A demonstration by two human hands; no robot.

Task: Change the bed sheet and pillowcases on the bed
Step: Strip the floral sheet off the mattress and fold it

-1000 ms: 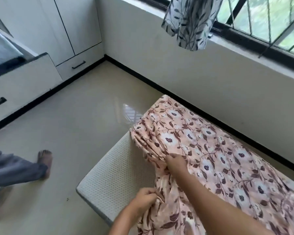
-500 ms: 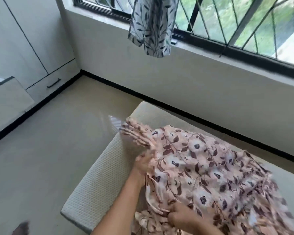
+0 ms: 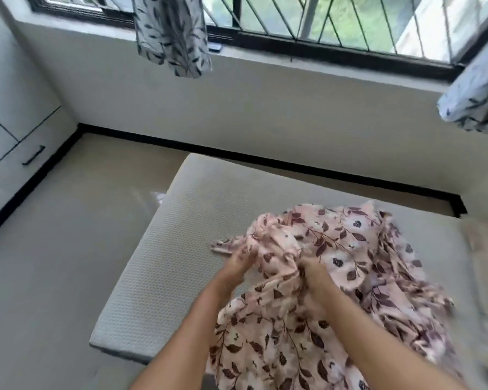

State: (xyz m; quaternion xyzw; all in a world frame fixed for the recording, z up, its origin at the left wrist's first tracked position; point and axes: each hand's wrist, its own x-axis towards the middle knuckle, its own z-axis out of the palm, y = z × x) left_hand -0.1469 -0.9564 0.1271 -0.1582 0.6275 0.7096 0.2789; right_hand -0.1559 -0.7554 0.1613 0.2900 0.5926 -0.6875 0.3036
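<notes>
The pink floral bed sheet lies bunched on the bare mattress, draping over its near edge. We note the right hand, fingers curled into a fold at the middle of the bunch, gripping it. The left hand meets the sheet's left edge. Motion blur hides its fingers, so we cannot tell their hold.

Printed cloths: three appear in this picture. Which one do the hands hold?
The pink floral sheet, bunched on the mattress, gripped by the left hand and right hand. The two grey leaf-print curtains hang at the window, untouched.
</notes>
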